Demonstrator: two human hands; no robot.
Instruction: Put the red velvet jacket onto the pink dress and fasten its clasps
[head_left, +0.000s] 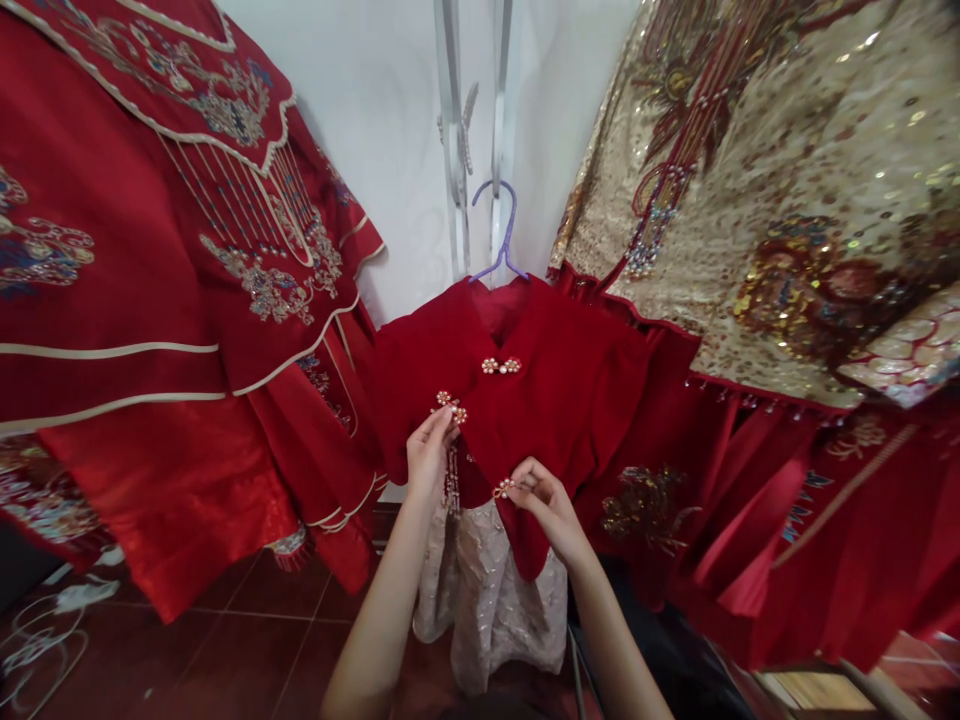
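A short-sleeved red velvet jacket hangs on a purple hanger, with a pearl clasp joining its fronts near the neck. The lower part of the front lies apart. My left hand pinches a pearl-and-gold frog button on the left front panel. Lower and to the right, my right hand grips the edge of the other panel at its pearl loop fastener. Beaded tassels dangle below my left hand. Beneath the jacket shows a pale shiny skirt.
Embroidered red garments hang close on the left. A gold sequined garment and red skirts crowd the right. Metal rack posts stand against the white wall. White cables lie on the tiled floor.
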